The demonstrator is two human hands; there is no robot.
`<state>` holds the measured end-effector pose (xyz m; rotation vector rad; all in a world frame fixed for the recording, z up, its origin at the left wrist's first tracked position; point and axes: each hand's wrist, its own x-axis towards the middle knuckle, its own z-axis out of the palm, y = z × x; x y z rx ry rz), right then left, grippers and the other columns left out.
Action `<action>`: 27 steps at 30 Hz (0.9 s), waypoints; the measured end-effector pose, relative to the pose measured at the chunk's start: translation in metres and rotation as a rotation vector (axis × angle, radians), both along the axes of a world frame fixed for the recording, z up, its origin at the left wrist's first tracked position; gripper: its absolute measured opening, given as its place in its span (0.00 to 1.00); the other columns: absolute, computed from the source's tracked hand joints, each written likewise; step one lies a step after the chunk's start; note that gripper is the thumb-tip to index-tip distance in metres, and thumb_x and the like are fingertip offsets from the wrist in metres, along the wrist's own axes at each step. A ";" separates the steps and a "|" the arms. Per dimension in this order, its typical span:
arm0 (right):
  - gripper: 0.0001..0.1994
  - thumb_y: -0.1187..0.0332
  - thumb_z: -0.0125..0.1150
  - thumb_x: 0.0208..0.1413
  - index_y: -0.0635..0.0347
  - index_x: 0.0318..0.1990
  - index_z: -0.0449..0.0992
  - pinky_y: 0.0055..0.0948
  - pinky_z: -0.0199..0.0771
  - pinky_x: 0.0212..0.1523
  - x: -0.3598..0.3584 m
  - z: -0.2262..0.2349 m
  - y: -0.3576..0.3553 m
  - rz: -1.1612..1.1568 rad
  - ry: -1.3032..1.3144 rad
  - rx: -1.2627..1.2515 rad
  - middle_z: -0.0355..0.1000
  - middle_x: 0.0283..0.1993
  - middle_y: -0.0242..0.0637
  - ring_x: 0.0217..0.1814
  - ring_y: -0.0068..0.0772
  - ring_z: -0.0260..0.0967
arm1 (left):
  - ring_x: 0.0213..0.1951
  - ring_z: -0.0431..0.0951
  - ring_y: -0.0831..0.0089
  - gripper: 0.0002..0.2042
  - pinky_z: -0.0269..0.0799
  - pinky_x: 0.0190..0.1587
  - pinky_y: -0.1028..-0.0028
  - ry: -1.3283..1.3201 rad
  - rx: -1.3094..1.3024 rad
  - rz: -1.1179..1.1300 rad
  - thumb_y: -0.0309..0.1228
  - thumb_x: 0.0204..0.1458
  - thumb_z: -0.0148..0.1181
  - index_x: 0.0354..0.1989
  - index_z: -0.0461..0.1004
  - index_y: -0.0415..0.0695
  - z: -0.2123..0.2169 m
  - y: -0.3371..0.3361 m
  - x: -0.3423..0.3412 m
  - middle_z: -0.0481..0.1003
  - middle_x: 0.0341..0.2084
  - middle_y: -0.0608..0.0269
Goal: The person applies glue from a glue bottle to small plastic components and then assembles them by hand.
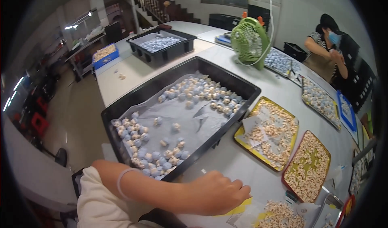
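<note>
My left hand (pixel 220 192) reaches across the front of the table, its fingers curled down so that whatever they hold is hidden. It hovers over or rests on a yellow sheet (pixel 238 208), just left of a heap of small cream-coloured pieces (pixel 283 215). Behind my forearm stands a large black tray (pixel 111 125) lined with pale paper. Small round blue-and-cream figures (pixel 157 159) crowd its near left corner and far side, and a few lie loose in the middle. My right hand is not in view.
Right of the black tray lie a yellow tray (pixel 239 138) and a red-rimmed tray (pixel 286 178) of cream pieces. A green fan (pixel 248 42), another black tray (pixel 151 56) and a blue box (pixel 106 58) stand farther back. A masked person (pixel 325 46) works at far right.
</note>
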<state>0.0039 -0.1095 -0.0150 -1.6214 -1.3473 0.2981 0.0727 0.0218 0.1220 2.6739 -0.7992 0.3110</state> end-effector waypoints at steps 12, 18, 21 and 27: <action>0.12 0.69 0.62 0.46 0.61 0.17 0.67 0.39 0.63 0.21 -0.015 0.028 -0.004 -0.206 -0.113 0.079 0.63 0.16 0.43 0.17 0.46 0.63 | 0.22 0.75 0.58 0.10 0.69 0.23 0.65 0.071 0.033 0.133 0.34 0.55 0.49 0.27 0.68 0.40 -0.004 0.003 0.010 0.71 0.21 0.57; 0.11 0.70 0.62 0.46 0.62 0.17 0.68 0.39 0.63 0.20 -0.029 0.049 -0.017 -0.355 -0.179 0.085 0.64 0.16 0.43 0.17 0.46 0.62 | 0.37 0.72 0.57 0.07 0.70 0.36 0.63 -0.049 -0.148 0.342 0.31 0.54 0.49 0.35 0.66 0.40 0.027 0.043 0.036 0.68 0.34 0.55; 0.11 0.71 0.62 0.46 0.63 0.18 0.69 0.38 0.63 0.20 -0.030 0.053 -0.020 -0.392 -0.061 0.039 0.64 0.16 0.44 0.17 0.46 0.63 | 0.52 0.65 0.54 0.13 0.63 0.53 0.62 0.005 -0.131 0.421 0.28 0.54 0.49 0.48 0.63 0.41 -0.003 0.079 0.051 0.65 0.47 0.49; 0.13 0.69 0.61 0.47 0.62 0.17 0.67 0.38 0.63 0.20 -0.028 0.043 -0.013 -0.461 -0.057 0.085 0.64 0.16 0.43 0.17 0.47 0.63 | 0.63 0.49 0.47 0.31 0.44 0.65 0.61 0.293 -0.052 0.048 0.17 0.45 0.46 0.62 0.48 0.32 -0.073 0.147 0.049 0.48 0.61 0.38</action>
